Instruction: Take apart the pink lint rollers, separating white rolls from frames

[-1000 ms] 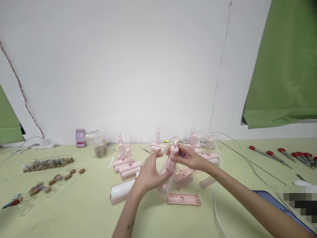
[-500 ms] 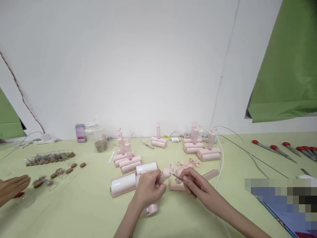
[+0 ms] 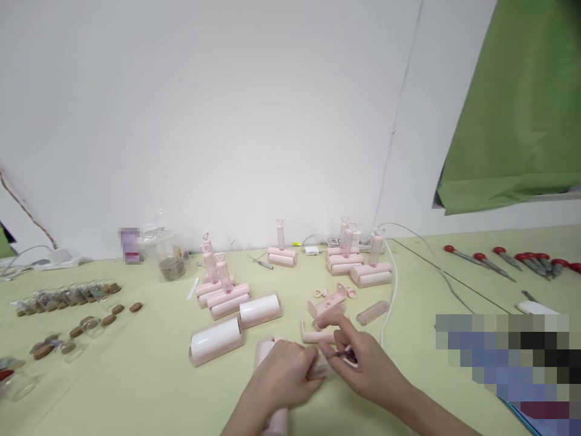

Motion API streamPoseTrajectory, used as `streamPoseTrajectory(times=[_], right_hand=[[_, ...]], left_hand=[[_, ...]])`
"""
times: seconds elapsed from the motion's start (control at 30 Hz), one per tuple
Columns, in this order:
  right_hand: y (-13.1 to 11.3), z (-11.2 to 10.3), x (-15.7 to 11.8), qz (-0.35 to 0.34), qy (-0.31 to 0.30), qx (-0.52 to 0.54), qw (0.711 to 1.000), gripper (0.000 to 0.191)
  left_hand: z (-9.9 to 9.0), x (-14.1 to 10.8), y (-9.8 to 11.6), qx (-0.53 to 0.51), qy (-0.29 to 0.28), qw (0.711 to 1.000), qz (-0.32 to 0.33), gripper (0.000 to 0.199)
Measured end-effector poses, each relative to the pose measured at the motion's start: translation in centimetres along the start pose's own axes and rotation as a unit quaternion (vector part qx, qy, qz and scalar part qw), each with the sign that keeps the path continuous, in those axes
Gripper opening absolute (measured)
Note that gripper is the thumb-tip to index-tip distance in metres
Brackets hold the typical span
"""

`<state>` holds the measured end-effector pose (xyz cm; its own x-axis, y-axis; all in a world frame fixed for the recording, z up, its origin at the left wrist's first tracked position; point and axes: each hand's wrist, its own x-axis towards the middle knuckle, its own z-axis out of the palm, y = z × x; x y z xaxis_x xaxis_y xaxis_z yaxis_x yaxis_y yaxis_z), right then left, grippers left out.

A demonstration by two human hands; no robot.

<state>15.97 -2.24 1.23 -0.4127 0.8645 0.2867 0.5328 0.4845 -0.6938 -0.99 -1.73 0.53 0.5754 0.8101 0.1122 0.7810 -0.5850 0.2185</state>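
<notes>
My left hand [image 3: 288, 372] is closed low over the front of the table, on what looks like a translucent pink tube [image 3: 321, 367], mostly hidden and smeared by motion. Close beside it, my right hand [image 3: 365, 357] pinches a slim dark metal tool [image 3: 341, 354], its index finger raised; the tool's kind is unclear. Under my left wrist lies a pink lint-roller-like body [image 3: 278, 419], partly covered. Just beyond my hands are an L-shaped pink piece [image 3: 313, 336], an opened pink casing [image 3: 327, 303] and a loose translucent tube [image 3: 373, 312].
White rollers [image 3: 216, 340] lie left of my hands. Assembled pink rollers with upright handles [image 3: 229, 300] stand behind, with more at the right [image 3: 371, 274]. Small corked jars [image 3: 68, 295] line the left. Red-ended tools [image 3: 494, 266] lie right, past a white cable [image 3: 394, 278].
Both hands have come down and nearer, and the pink tube's looped end no longer shows clearly. The view has swung right. Another person's hand at the left has gone out of view.
</notes>
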Motion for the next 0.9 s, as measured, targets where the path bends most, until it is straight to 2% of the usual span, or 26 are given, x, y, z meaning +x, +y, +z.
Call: streamPoseTrajectory(times=[0.13,0.2,0.37,0.5,0.67,0.77,0.9], right_hand=[[0.7,0.3,0.2,-0.043,-0.003,0.084,0.996,0.028],[1.1,0.4,0.1,-0.047,0.012,0.113,0.992,0.023],[1.8,0.8,0.1,-0.010,0.060,0.140,0.988,0.010],[1.4,0.2,0.4,0.042,0.098,0.128,0.986,0.016],[0.2,-1.0,0.4,0.060,0.000,0.181,0.982,0.033],[0.0,-0.8,0.3,0.080,0.018,0.155,0.985,0.034],[0.4,-0.3,0.7,0.084,0.001,0.085,0.993,0.032]], left_hand=[[0.4,0.0,-0.1,0.007,-0.015,1.000,0.012,0.008],[0.3,0.0,0.0,0.003,-0.021,1.000,0.012,0.008],[0.4,0.5,0.4,0.045,-0.020,0.999,-0.004,0.011],[0.6,1.0,0.4,0.079,0.010,0.997,-0.015,0.015],[0.5,0.6,0.0,0.099,0.037,0.994,-0.036,0.015],[0.4,0.2,0.1,0.095,0.022,0.994,-0.039,0.013],[0.2,0.2,0.8,0.091,0.005,0.995,-0.043,0.015]])
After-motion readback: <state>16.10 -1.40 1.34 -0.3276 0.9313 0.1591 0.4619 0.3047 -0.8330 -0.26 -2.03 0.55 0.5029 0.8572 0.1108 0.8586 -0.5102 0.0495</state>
